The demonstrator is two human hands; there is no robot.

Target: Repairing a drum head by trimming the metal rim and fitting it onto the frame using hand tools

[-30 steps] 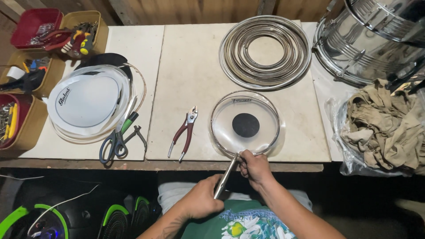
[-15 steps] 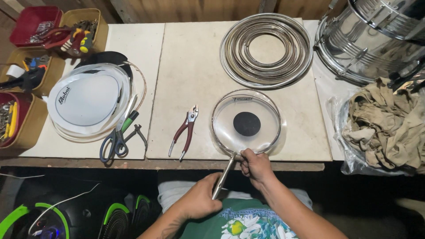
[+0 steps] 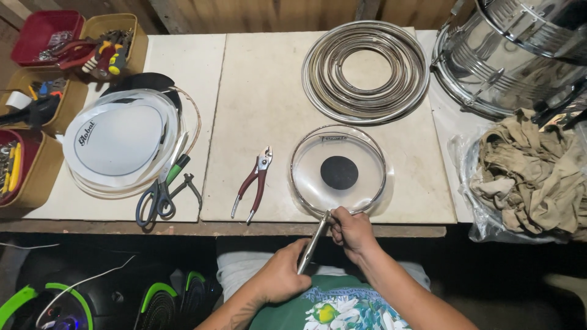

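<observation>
Clear plastic film with a black centre dot forms the small drumhead (image 3: pixel 338 171), which lies flat on the pale tabletop (image 3: pixel 263 98) at the 6 o'clock edge, its metal hoop overhanging the near rim slightly. The right hand (image 3: pixel 350 232) is closed at the 6 o'clock point of that hoop, fingers pinching where the hoop meets the tip of a slim metal tool (image 3: pixel 313 243). The left hand (image 3: pixel 282 274) is clamped around the lower shaft of the same tool, at 7 o'clock from the right hand, the two hands near but not touching. The tool runs diagonally from the left fist up to the hoop. Red-handled pliers (image 3: pixel 254 183) lie on the table at 9 o'clock from the drumhead, jaws pointing toward 12 o'clock. Further toward 9 o'clock, a pair of scissors (image 3: pixel 160 192) with a green grip rests against a stack of white drumheads (image 3: pixel 119 142). A nest of concentric metal hoops (image 3: pixel 365 70) sits at 12 o'clock from the clear drumhead, well apart from it. A chrome drum shell (image 3: pixel 513 49) stands at 2 o'clock, and a pile of tan rags (image 3: pixel 526 171) in clear plastic lies at 3 o'clock. Trays of small hardware (image 3: pixel 36 73) line the 9 o'clock margin
</observation>
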